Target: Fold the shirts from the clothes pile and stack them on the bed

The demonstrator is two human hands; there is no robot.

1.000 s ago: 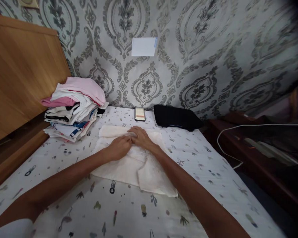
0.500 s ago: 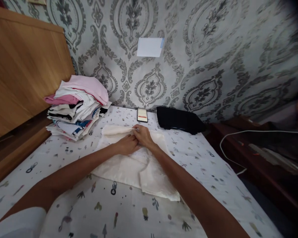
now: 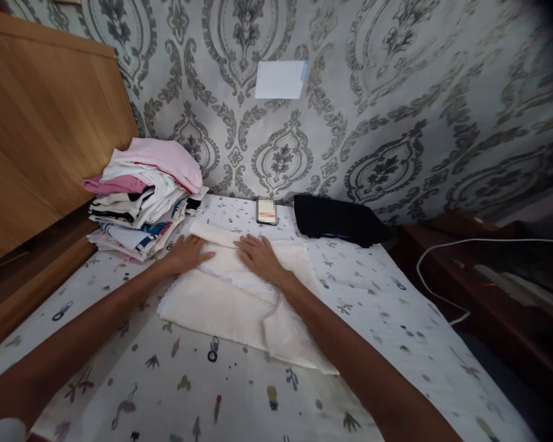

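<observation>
A cream cloth (image 3: 225,307) with a lacy edge lies partly folded on the patterned white sheet (image 3: 239,393). On its upper left edge rests my left hand (image 3: 187,253), fingers spread and palm down. My right hand (image 3: 260,258) lies flat near the middle of the cloth's upper part, its fingers apart. Neither hand grips anything. The fold along the far edge lies just beyond my fingers.
A stack of folded clothes (image 3: 142,199) stands at the back left beside a wooden panel (image 3: 50,116). Along the wall are a phone (image 3: 266,211) and a folded black cloth (image 3: 338,221). A white cable (image 3: 424,279) hangs at the right.
My hands were together at the middle of the cloth. The left hand has moved left to the edge, and both hands have opened and flattened onto the fabric.
</observation>
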